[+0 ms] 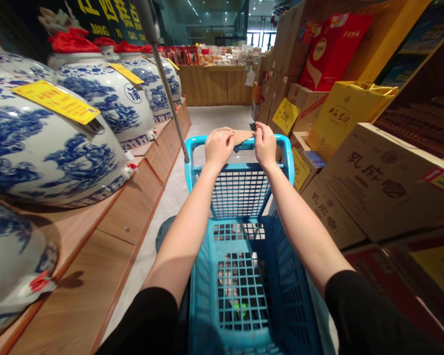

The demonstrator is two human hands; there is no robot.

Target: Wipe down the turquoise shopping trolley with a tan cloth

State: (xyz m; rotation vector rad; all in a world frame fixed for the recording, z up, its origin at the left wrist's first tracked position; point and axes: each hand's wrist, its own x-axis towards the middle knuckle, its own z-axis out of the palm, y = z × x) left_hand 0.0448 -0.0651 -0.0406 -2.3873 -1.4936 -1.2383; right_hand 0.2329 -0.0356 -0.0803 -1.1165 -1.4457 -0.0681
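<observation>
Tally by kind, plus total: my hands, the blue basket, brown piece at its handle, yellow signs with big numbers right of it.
Hands: 2 (left hand, right hand)
Blue basket: 1
Brown piece: 1
Yellow signs: 2
Total: 6

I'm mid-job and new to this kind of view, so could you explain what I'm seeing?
There is no machine here, only a person's two bare hands. The single picture comes from a camera worn on the head, looking forward and down. The left hand has its fingers over a brown, cardboard-like piece at the blue handle. The right hand is at the piece's other end; how it grips is unclear. Nearer the camera is a blue mesh basket. To the left, blue-and-white jars stand on wooden cabinets; to the right are stacked cartons and a yellow bag.
</observation>
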